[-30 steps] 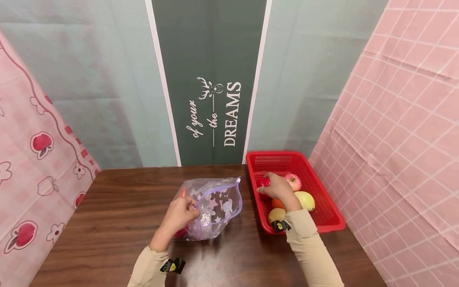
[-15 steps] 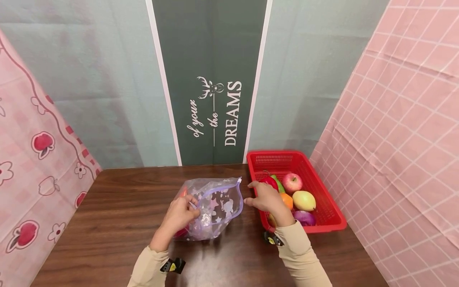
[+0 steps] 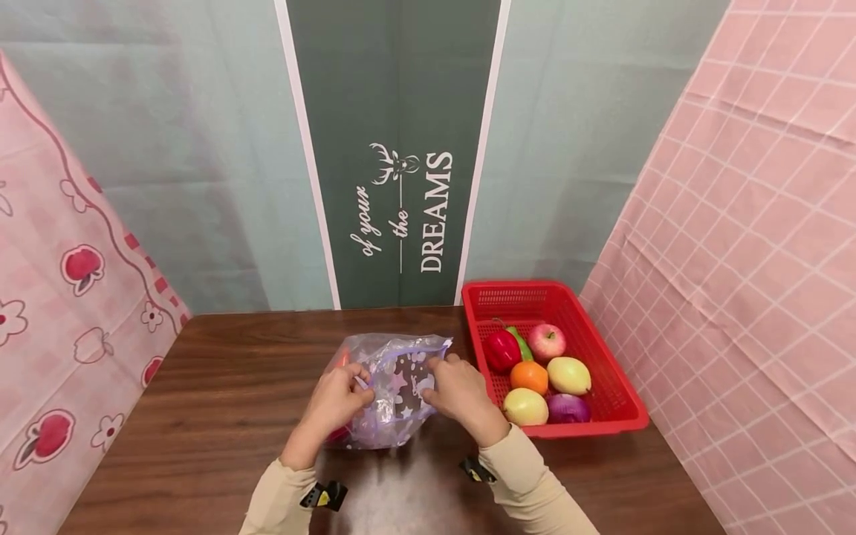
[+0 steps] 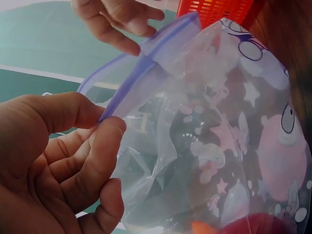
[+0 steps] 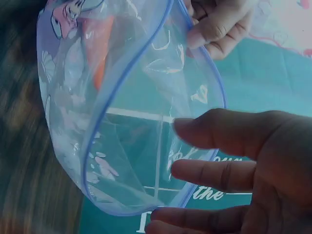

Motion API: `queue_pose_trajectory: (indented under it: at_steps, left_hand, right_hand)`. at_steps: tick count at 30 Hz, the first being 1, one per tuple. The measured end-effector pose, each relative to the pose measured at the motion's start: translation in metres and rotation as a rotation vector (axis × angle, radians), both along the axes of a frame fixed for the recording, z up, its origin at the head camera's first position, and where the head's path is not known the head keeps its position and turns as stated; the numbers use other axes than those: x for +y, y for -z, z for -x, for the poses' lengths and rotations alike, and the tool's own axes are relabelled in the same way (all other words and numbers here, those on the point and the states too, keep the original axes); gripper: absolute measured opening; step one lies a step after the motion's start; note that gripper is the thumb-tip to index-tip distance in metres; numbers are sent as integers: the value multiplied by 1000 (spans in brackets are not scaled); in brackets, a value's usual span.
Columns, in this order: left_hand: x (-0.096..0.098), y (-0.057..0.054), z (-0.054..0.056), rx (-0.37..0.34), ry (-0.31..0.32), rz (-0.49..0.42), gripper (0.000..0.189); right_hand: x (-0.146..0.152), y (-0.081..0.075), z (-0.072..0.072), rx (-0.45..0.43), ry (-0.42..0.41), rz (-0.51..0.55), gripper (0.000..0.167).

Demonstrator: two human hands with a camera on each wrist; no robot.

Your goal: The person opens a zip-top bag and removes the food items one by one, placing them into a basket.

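Observation:
A clear zip bag (image 3: pixel 391 390) with purple edging and printed stars lies on the table, its mouth towards the right. My left hand (image 3: pixel 337 401) pinches the purple rim between thumb and index finger, plainly so in the left wrist view. My right hand (image 3: pixel 458 390) is at the bag's mouth with fingers spread and nothing between them; in the right wrist view the thumb (image 5: pixel 195 129) and fingers stand apart. Inside the bag are a pointed orange thing (image 5: pixel 97 53), like a carrot, and a red rounded thing (image 4: pixel 258 225), partly hidden.
To the right stands a red plastic basket (image 3: pixel 611 386). It holds a red pepper-like item (image 3: pixel 501 351), a green pepper (image 3: pixel 519 342), an apple (image 3: pixel 547 342), an orange (image 3: pixel 529 377), two pale yellow fruits (image 3: pixel 569 375) and a purple onion (image 3: pixel 568 409). Curtains enclose the table.
My right hand has left the red item in the basket and moved left to the bag's mouth, carrying nothing. My left hand keeps its pinch on the rim.

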State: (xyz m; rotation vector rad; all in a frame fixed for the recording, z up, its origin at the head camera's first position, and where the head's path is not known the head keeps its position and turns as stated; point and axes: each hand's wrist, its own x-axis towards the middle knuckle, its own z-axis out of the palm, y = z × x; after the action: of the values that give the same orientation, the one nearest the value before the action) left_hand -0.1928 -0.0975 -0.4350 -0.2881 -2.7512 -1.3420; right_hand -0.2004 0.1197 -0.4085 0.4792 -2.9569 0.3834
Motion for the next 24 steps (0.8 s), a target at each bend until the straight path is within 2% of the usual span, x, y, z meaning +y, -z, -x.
queue_pose_trajectory:
  at_steps: [5,9,15,21,24]
  left_hand:
    - [-2,1,0,2,-7,11,12]
    - [-3,1,-1,3,-12,-12,12]
    - [-2,0,0,5,1,2,13]
    - [-2,-3,0,14,20,31,12]
    - [-2,-4,0,14,33,41,12]
  right_hand:
    - [-9,3,-4,51,49,-14,30]
    - [-17,10,1,20,-29,17,28]
    - [-32,32,18,-77,-178,91,28]
    - [-43,51,34,-141,-238,109,26]
    - [-48,58,40,-171,-263,96,17]
